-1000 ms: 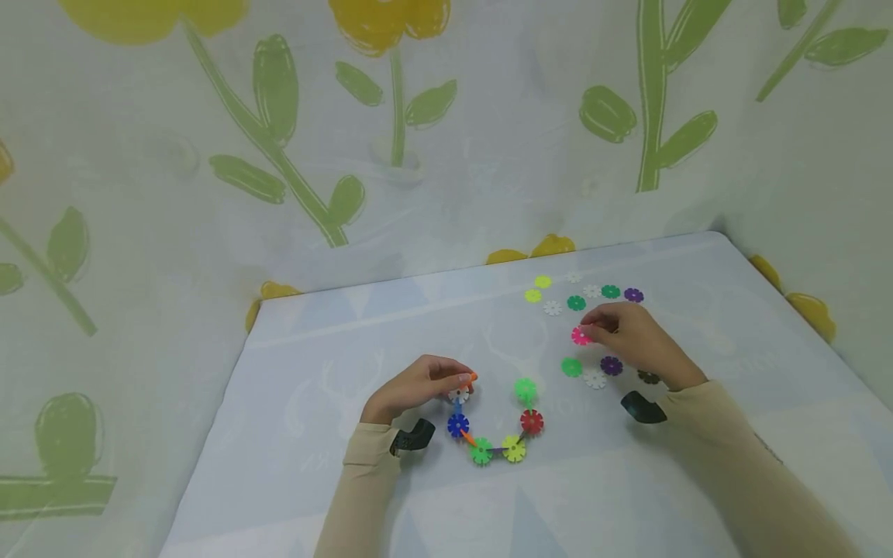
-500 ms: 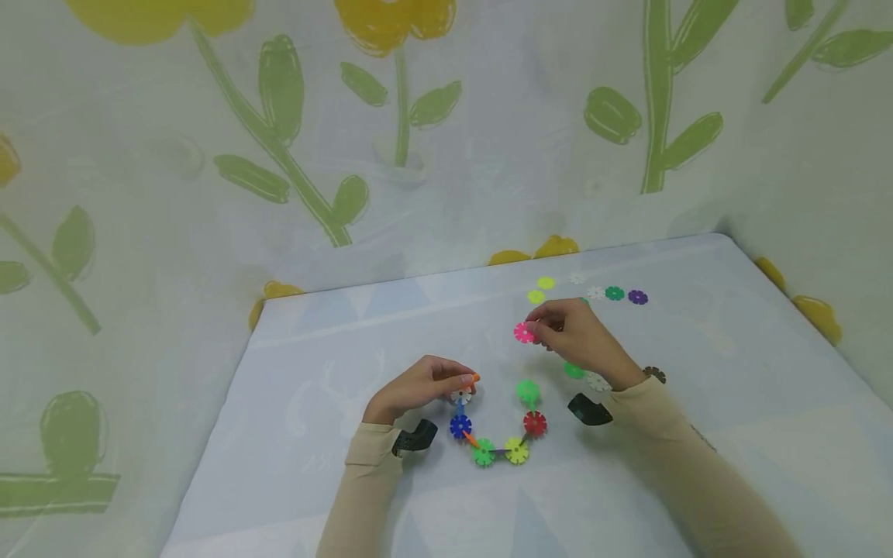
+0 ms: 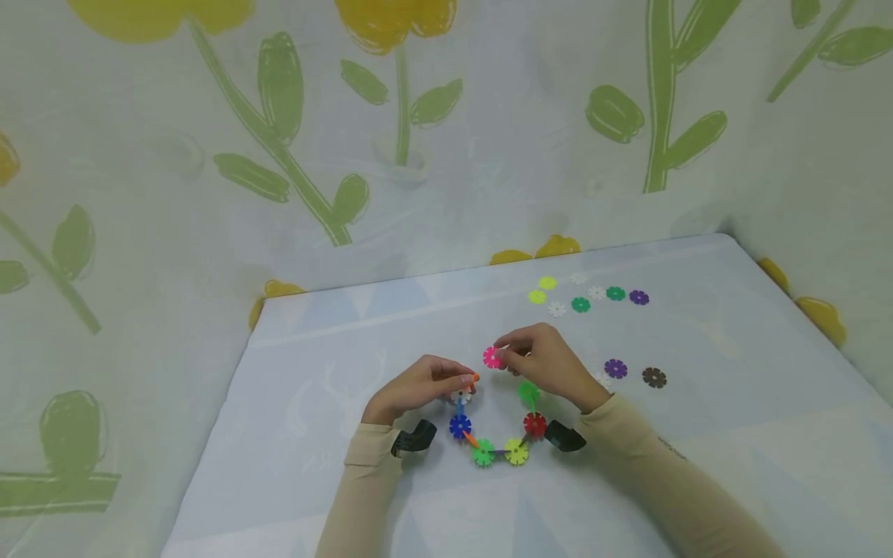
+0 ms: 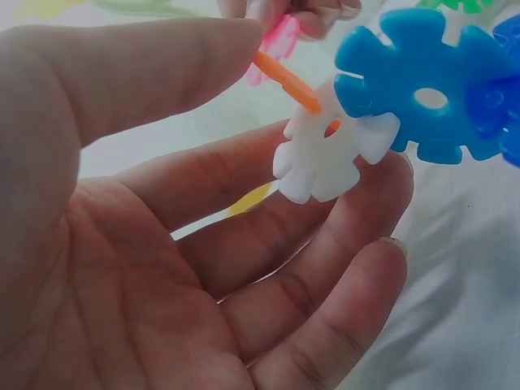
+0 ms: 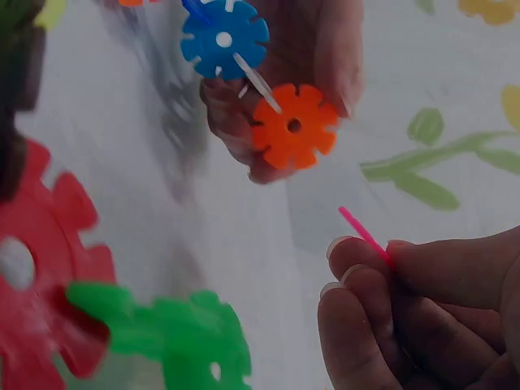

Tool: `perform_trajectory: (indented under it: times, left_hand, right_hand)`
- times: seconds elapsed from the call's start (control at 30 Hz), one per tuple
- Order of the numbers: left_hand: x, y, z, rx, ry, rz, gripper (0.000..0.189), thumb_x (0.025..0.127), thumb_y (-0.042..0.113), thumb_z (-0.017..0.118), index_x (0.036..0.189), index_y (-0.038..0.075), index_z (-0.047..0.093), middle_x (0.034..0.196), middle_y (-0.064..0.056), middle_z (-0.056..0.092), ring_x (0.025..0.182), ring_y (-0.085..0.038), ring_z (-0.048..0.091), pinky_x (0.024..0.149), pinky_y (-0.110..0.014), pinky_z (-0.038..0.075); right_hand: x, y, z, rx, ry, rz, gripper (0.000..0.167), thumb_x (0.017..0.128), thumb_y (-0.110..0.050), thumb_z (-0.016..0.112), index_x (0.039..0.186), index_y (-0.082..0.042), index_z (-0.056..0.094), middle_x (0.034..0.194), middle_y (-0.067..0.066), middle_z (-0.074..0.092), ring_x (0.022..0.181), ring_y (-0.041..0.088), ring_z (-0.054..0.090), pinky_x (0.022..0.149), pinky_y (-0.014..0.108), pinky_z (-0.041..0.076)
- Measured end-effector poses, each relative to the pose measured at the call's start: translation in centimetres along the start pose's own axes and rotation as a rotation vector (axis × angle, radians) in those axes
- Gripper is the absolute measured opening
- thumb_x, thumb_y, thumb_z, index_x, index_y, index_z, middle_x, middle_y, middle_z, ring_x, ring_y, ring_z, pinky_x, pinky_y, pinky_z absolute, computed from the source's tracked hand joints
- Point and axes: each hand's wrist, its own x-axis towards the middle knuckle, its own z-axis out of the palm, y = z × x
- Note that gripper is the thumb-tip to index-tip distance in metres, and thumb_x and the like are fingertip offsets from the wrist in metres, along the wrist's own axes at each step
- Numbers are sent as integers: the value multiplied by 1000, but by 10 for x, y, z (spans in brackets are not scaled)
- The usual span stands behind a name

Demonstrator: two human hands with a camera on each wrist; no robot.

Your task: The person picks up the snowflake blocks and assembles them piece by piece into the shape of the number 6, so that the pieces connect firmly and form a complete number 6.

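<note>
Pink disc, notched round its edge like a small flower, sits in the grip of the right hand, pinched between thumb and fingers; the right wrist view shows it edge-on. It is near the orange disc but apart from it. That one is pinched in the grip of the left hand and slots into a white disc. From there a linked chain curves in a U over the pale surface: light blue disc, dark blue disc, then pieces including a yellow disc and a red disc, up to a bright green disc near the right hand. Farther back and to the right lie loose discs in yellow, white, green and purple, plus a brown disc. Both arms wear beige sleeves. Behind stands a wall painted with green leaves and yellow flowers.
</note>
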Motion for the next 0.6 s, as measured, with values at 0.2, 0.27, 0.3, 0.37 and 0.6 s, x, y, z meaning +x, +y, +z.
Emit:
perform_trajectory:
  times: [0.2, 0.27, 0.3, 0.37, 0.6]
  left_hand:
    - [-1, 0, 0, -7, 6, 4, 36, 103, 33, 63, 126, 7, 73, 110, -7, 77, 84, -15, 64, 80, -30, 54]
    - [-1, 0, 0, -10, 6, 8, 36, 104, 33, 63, 126, 7, 73, 110, -8, 77, 84, -15, 64, 79, -30, 54]
    - [-1, 0, 0, -10, 6, 10, 36, 104, 33, 63, 126, 6, 73, 109, -9, 77, 84, -15, 63, 79, -30, 54]
    - [-1, 0, 0, -8, 8, 13, 36, 104, 32, 63, 126, 6, 73, 109, -9, 77, 84, -15, 63, 79, -30, 54]
    - [0, 1, -1, 5, 31, -14, 38, 102, 36, 64, 127, 8, 73, 108, -7, 77, 85, -16, 63, 79, -30, 53]
  right_hand:
    - [0, 0, 10, 22, -10, -23, 18, 95, -6, 69, 109, 1, 78, 86, 8, 79, 66, 12, 68, 65, 26, 58]
    - [0, 0, 13, 34, -12, -23, 18, 95, -5, 68, 108, 2, 78, 86, 10, 79, 66, 12, 69, 65, 26, 58]
    - [0, 0, 13, 39, -13, -22, 18, 95, -5, 68, 108, 2, 78, 87, 10, 80, 66, 13, 70, 65, 26, 58]
    - [0, 1, 15, 46, -18, -24, 19, 95, -5, 67, 109, 3, 77, 88, 11, 80, 67, 13, 71, 65, 27, 59]
    - [0, 1, 18, 74, 1, 13, 20, 95, -9, 68, 110, 1, 77, 85, 10, 80, 67, 14, 72, 66, 28, 59]
